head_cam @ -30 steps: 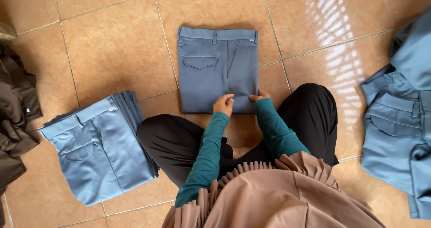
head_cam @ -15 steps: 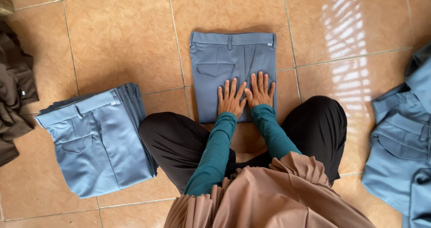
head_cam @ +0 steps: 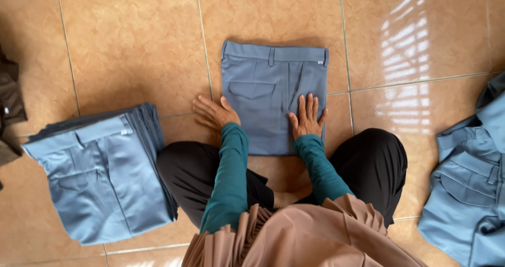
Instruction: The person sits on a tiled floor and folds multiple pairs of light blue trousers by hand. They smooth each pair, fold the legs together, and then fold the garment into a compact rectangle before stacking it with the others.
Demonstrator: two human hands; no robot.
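Observation:
A folded pair of grey-blue trousers (head_cam: 268,88) lies flat on the tiled floor just in front of my crossed legs, waistband away from me. My left hand (head_cam: 213,113) rests flat at the trousers' left edge, mostly on the tile, fingers spread. My right hand (head_cam: 306,116) lies flat on the right side of the folded trousers, fingers together and pointing away. Neither hand grips anything. Both arms wear teal sleeves.
A stack of several folded blue trousers (head_cam: 100,177) sits on the floor to my left. Unfolded blue garments (head_cam: 468,193) lie heaped at the right edge. Dark brown clothing (head_cam: 9,109) shows at the far left. Orange-brown floor tiles (head_cam: 131,41) surround everything.
My hands went from the trousers' near edge onto the cloth, then spread apart: the left slid out to the left edge, the right to the right side.

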